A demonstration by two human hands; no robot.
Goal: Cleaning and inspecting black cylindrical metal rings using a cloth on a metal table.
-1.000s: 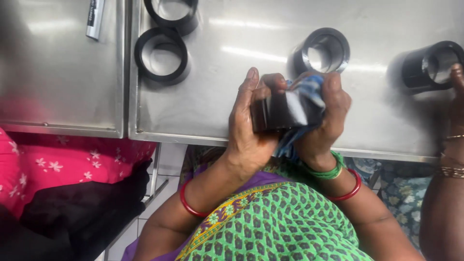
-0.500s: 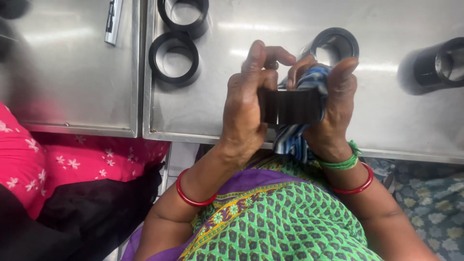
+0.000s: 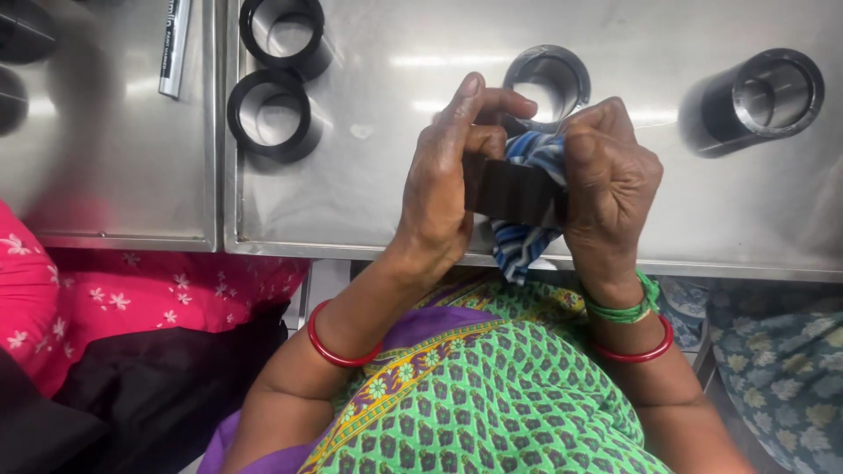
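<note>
My left hand (image 3: 448, 180) grips a black ribbed ring (image 3: 514, 193) by its left side, above the front edge of a steel table (image 3: 378, 211). My right hand (image 3: 610, 180) presses a blue and white striped cloth (image 3: 527, 237) against the ring's right side. The cloth bunches over the top of the ring and hangs down below it. Both wrists wear red bangles, and the right also has a green band.
Two black rings (image 3: 270, 112) lie at the table's upper left, a metal sleeve (image 3: 546, 81) stands behind my hands, and a black cylinder (image 3: 755, 101) lies at right. A marker pen (image 3: 174, 44) rests on the neighbouring table. A person in pink cloth (image 3: 105, 298) sits at left.
My hands with the ring and cloth have shifted slightly, and the right hand has closed further over the cloth on the ring. The view has drifted a little.
</note>
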